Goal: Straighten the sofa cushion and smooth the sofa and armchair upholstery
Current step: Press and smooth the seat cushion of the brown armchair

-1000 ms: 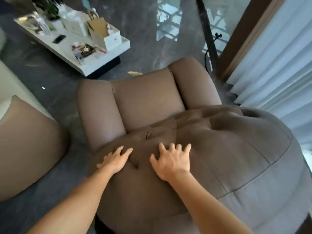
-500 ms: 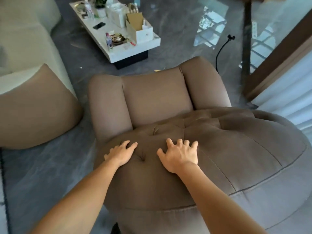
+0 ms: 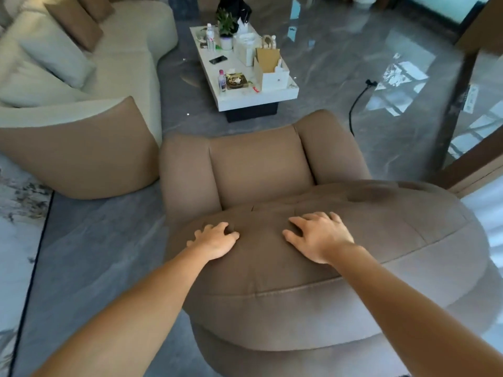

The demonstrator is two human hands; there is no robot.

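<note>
My hands are sliding back up the armchair (image 3: 272,281); left hand (image 3: 216,242) and right hand (image 3: 319,238) are pressing it, fingers spread wide, holding nothing.

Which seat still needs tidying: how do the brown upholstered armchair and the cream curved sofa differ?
The brown upholstered armchair is brown all over, the cream curved sofa cream with a brown end. The armchair carries no loose cushions; the sofa holds several. Both hands, left hand and right hand, press the armchair; the sofa is untouched. Both are rounded, padded fabric.
</note>
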